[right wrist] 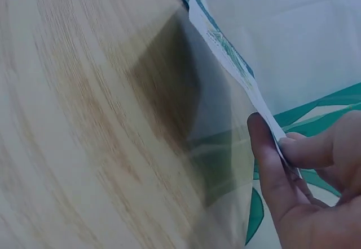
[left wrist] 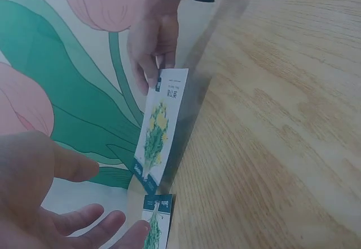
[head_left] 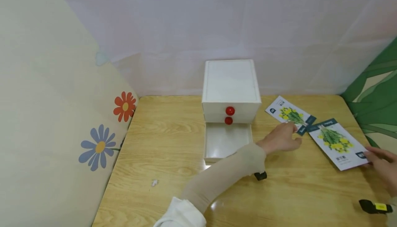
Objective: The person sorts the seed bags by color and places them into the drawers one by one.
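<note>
My right hand (head_left: 383, 165) pinches the lower right corner of a flat white seed packet (head_left: 338, 144) between thumb and fingers. The right wrist view shows this packet (right wrist: 228, 57) edge-on, raised off the table at the held end. Just behind it lies a second seed packet (head_left: 286, 113), also printed with a bunch of yellow flowers; their dark green ends meet. Over this second packet's near end reaches my left hand (head_left: 282, 138). Its fingers (left wrist: 93, 235) are spread and loosely extended, a fingertip at the packet's edge; whether it touches is unclear.
A white box of drawers (head_left: 231, 82) with red knobs stands at the back middle. Its bottom drawer (head_left: 227, 141) is pulled out, partly behind my left forearm. Flower-printed panels (head_left: 62, 116) flank the wooden table (head_left: 149, 151). A small white scrap (head_left: 155, 183) lies at left.
</note>
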A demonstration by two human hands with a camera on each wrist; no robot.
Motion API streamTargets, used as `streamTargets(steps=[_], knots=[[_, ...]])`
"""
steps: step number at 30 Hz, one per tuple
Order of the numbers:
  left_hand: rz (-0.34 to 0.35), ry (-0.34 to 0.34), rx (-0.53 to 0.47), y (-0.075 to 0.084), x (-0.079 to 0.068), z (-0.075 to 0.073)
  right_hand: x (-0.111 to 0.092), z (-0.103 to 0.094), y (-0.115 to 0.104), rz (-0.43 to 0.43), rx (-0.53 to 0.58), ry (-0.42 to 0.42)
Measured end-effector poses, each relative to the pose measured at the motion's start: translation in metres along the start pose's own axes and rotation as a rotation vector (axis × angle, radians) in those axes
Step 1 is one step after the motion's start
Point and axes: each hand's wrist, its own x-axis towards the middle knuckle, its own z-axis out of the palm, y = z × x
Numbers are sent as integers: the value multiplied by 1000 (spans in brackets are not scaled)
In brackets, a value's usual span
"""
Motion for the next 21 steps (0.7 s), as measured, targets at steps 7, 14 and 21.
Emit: streamTargets(steps=[7, 14, 21], knots=[[-43, 2, -17, -2, -4, 2, -23, 0, -14, -12, 44, -19], [-39, 16, -39, -3, -5, 3, -24, 2, -11, -49, 123, -121], [6, 53, -84, -2, -3, 4, -50, 1, -27, -167, 213, -170]])
